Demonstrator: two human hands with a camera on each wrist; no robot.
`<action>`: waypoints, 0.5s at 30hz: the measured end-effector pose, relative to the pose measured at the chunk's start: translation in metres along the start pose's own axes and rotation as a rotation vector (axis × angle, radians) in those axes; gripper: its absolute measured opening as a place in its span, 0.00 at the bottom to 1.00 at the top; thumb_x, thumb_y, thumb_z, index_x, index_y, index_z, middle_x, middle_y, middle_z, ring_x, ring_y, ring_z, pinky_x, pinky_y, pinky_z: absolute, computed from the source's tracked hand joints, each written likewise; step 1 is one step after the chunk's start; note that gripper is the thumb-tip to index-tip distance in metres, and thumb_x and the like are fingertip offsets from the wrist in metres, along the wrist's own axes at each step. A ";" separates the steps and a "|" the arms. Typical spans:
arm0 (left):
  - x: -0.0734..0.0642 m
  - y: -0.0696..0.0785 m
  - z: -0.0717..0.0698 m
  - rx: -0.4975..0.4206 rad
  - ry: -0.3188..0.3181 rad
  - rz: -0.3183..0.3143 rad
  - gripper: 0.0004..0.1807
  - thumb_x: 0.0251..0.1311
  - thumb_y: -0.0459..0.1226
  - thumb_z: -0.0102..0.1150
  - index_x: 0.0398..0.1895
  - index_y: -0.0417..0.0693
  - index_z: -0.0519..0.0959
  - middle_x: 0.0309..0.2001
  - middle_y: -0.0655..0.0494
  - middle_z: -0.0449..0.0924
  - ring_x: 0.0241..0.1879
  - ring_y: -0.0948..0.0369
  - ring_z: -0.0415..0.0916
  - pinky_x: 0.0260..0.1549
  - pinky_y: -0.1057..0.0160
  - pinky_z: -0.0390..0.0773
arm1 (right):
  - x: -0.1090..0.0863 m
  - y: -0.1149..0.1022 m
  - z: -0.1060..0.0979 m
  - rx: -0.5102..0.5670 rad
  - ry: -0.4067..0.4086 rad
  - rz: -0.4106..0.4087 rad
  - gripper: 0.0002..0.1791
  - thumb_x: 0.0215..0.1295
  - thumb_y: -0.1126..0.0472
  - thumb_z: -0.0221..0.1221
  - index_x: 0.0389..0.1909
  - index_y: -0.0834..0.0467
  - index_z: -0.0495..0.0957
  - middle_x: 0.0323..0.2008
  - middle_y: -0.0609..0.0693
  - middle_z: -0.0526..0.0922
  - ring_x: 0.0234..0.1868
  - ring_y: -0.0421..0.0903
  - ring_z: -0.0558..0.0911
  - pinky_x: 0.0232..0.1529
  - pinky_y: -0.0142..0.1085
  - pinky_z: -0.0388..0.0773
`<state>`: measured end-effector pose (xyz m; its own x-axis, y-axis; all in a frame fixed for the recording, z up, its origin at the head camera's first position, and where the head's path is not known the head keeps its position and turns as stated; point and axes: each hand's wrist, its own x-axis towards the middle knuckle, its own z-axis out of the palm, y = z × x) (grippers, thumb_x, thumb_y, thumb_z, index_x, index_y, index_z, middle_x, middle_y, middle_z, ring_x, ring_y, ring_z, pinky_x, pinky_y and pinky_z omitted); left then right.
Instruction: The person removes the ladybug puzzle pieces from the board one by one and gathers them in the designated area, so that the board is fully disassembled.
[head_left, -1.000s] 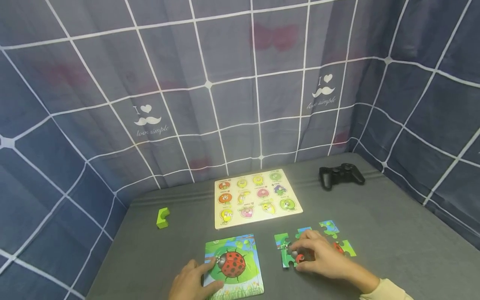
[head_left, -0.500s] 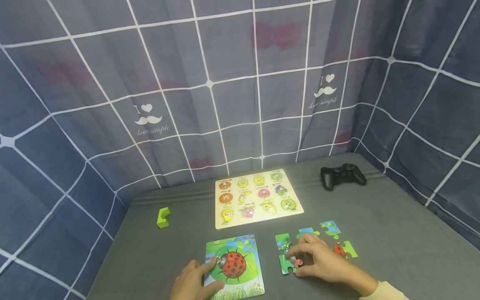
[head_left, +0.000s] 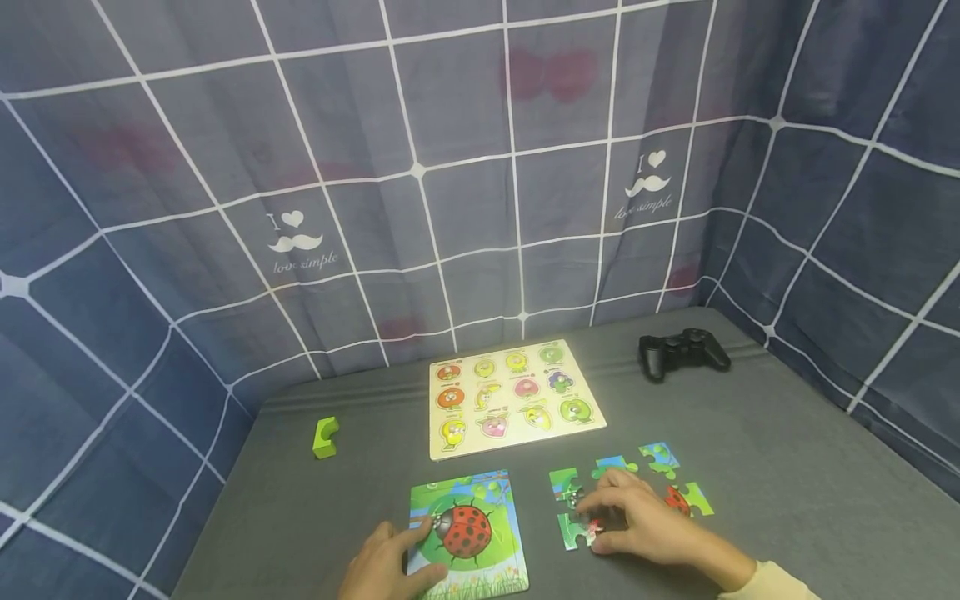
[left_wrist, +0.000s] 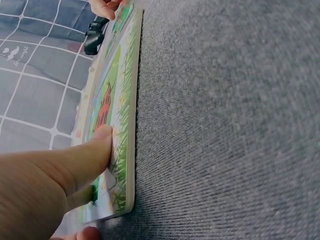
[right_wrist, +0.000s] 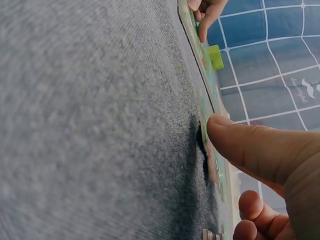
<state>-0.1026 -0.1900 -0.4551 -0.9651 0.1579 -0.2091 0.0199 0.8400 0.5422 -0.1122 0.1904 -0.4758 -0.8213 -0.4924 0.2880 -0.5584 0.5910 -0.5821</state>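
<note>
A square ladybug board point(head_left: 471, 575) lies on the grey surface in the head view. My left hand point(head_left: 385, 561) rests on its left side, with thumb and index finger laid on the printed face. To the right of it, my right hand point(head_left: 647, 521) pinches a green puzzle piece point(head_left: 570, 532) with a red patch, partly hidden under the fingers. In the right wrist view, the thumb point(right_wrist: 250, 142) presses against this piece, which stands slightly off the cloth. A green corner piece point(head_left: 562, 482) lies just beyond it.
Loose pieces lie around the right hand: a blue one point(head_left: 615, 463), a blue-green one point(head_left: 660, 457) and a red-green one point(head_left: 699, 498). Behind are a fruit puzzle board point(head_left: 510, 442) and a black game controller point(head_left: 684, 350). A green block point(head_left: 324, 438) sits at left.
The pinched puzzle piece has shifted slightly toward me and tilted, separating from the corner piece. My left hand has stayed in place on the ladybug board.
</note>
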 end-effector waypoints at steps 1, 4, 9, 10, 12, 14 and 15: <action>0.000 0.000 0.000 -0.003 -0.001 -0.001 0.39 0.50 0.59 0.69 0.65 0.53 0.75 0.30 0.52 0.62 0.27 0.57 0.57 0.23 0.59 0.58 | 0.000 0.000 0.000 0.010 -0.004 -0.002 0.18 0.53 0.45 0.70 0.47 0.41 0.83 0.37 0.35 0.71 0.40 0.32 0.64 0.39 0.31 0.58; 0.000 -0.001 0.000 -0.009 0.002 0.000 0.39 0.50 0.58 0.70 0.65 0.53 0.75 0.31 0.52 0.63 0.27 0.57 0.58 0.23 0.59 0.59 | 0.001 0.000 -0.001 0.019 -0.002 -0.008 0.18 0.54 0.46 0.70 0.46 0.42 0.83 0.38 0.35 0.72 0.40 0.33 0.65 0.38 0.31 0.58; -0.001 -0.002 0.000 -0.006 0.017 0.015 0.39 0.50 0.58 0.70 0.64 0.53 0.76 0.32 0.52 0.64 0.27 0.57 0.59 0.23 0.60 0.59 | 0.001 -0.001 0.000 -0.043 0.023 0.001 0.19 0.52 0.44 0.71 0.45 0.42 0.83 0.38 0.34 0.71 0.41 0.31 0.66 0.41 0.33 0.60; -0.001 -0.002 0.000 -0.006 0.017 0.015 0.39 0.50 0.58 0.70 0.64 0.53 0.76 0.32 0.52 0.64 0.27 0.57 0.59 0.23 0.60 0.59 | 0.001 -0.001 0.000 -0.055 0.025 0.008 0.20 0.51 0.44 0.71 0.45 0.42 0.83 0.38 0.34 0.71 0.41 0.30 0.65 0.42 0.33 0.60; 0.000 -0.002 0.000 -0.009 0.014 0.008 0.39 0.49 0.58 0.70 0.64 0.53 0.76 0.31 0.52 0.63 0.27 0.57 0.59 0.23 0.60 0.59 | 0.001 -0.002 0.000 -0.071 0.025 0.024 0.21 0.50 0.43 0.71 0.45 0.43 0.84 0.38 0.34 0.70 0.42 0.29 0.65 0.43 0.34 0.60; 0.000 -0.001 0.001 -0.012 0.010 0.001 0.39 0.49 0.58 0.70 0.65 0.53 0.76 0.31 0.52 0.63 0.27 0.57 0.58 0.23 0.60 0.59 | 0.001 -0.003 0.000 -0.076 0.016 0.043 0.21 0.50 0.43 0.71 0.45 0.43 0.84 0.38 0.34 0.69 0.42 0.29 0.64 0.43 0.34 0.60; 0.000 -0.001 0.001 -0.012 0.009 0.000 0.39 0.49 0.59 0.70 0.65 0.53 0.75 0.31 0.52 0.63 0.27 0.57 0.58 0.23 0.60 0.59 | 0.001 -0.004 0.000 -0.076 0.011 0.051 0.21 0.50 0.42 0.71 0.45 0.44 0.84 0.38 0.34 0.69 0.42 0.29 0.64 0.43 0.34 0.60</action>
<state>-0.1023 -0.1907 -0.4568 -0.9674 0.1528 -0.2021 0.0163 0.8336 0.5521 -0.1113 0.1879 -0.4730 -0.8497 -0.4539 0.2682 -0.5231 0.6622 -0.5365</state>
